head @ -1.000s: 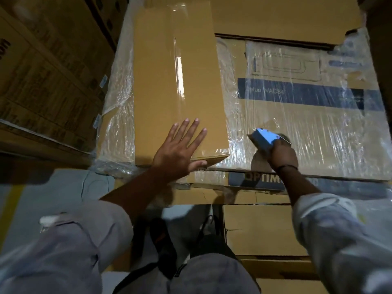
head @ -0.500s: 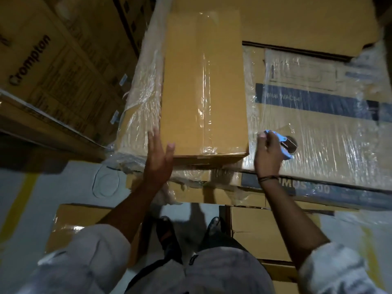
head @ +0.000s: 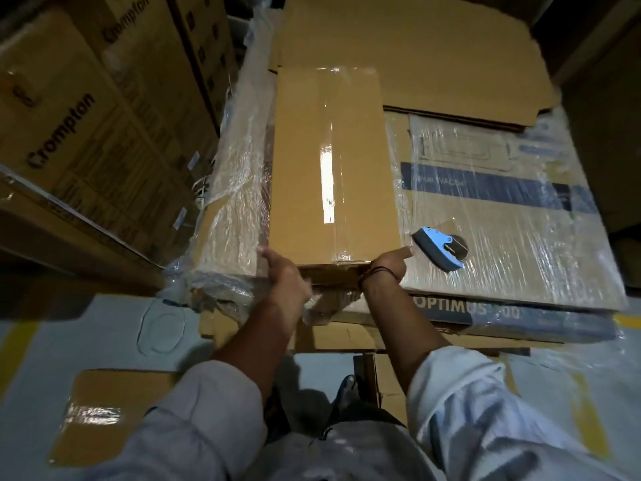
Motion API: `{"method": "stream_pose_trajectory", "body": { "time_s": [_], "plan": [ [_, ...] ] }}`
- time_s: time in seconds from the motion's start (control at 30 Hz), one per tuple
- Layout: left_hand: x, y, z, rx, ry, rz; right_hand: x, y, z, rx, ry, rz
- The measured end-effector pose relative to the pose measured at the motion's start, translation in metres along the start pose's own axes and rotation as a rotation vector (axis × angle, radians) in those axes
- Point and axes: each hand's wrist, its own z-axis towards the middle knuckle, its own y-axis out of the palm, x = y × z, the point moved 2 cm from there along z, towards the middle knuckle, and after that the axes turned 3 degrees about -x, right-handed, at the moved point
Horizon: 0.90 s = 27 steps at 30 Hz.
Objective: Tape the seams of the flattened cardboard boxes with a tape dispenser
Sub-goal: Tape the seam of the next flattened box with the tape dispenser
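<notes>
Flattened box (head: 333, 168) lying on a film-wrapped stack (head: 513, 237), long axis running straight away from the body, near short edge at the stack's front. Clear tape strip (head: 326, 182) laid lengthwise down the middle seam, reaching the near edge and folded over it at the far end.

Left hand (head: 286, 282) at the near-left corner of the box, fingers curled around the front edge, thumb up by the corner. Right hand (head: 386, 267) at the near-right corner, fingers bent under or against the edge, index finger extended toward the right. Both appear to grip the box by its near edge; contact beneath the cardboard hidden, so firmness of hold not determinable.

Dispenser (head: 438, 248), blue, resting on the film to the right of the box, well clear of both hands, nose pointing toward the box. Nearer to the right hand; just beyond that extended index finger.

Judgement: seam on this face taped full length. Probable next step: lift or flip by the near edge, or slide toward the body, pulling along the long axis. Symmetrical grip at both corners needed to prevent the sheet from twisting. Risk: slick film below, so the box may skate sideways toward the dispenser.

Another taped box (head: 114, 414) on the floor, lower left. Printed cartons (head: 69, 116) stacked at left.
</notes>
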Motion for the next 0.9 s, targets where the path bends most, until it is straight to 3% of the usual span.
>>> {"method": "stream_pose_trajectory", "body": {
  "time_s": [0.27, 0.33, 0.4, 0.47, 0.57, 0.7, 0.8, 0.9],
  "plan": [
    [-0.010, 0.038, -0.016, -0.150, -0.187, 0.087, 0.009, 0.023, -0.042, -0.025, -0.049, -0.078],
    [-0.003, 0.019, -0.008, -0.147, -0.086, 0.125, 0.000, 0.013, -0.034, -0.031, -0.098, -0.189],
    [0.011, -0.007, 0.005, -0.088, 0.077, 0.221, -0.010, 0.001, -0.016, 0.031, -0.264, -0.233],
    [0.030, -0.033, 0.020, 0.015, 0.194, 0.358, -0.019, -0.008, 0.000, -0.105, -0.408, -0.357],
    [0.051, -0.046, 0.022, -0.103, 0.328, 0.545, -0.027, -0.016, 0.012, -0.319, -0.353, -0.540],
    [0.058, -0.039, 0.021, -0.310, 0.318, 0.676, -0.035, -0.015, 0.016, -0.396, -0.327, -0.609],
    [0.054, -0.041, 0.033, -0.268, 0.373, 0.793, -0.030, -0.018, 0.021, -0.441, -0.369, -0.640],
    [0.049, -0.051, 0.044, -0.244, 0.410, 0.736, -0.024, -0.028, 0.001, -0.461, -0.456, -0.684]
  ]
}}
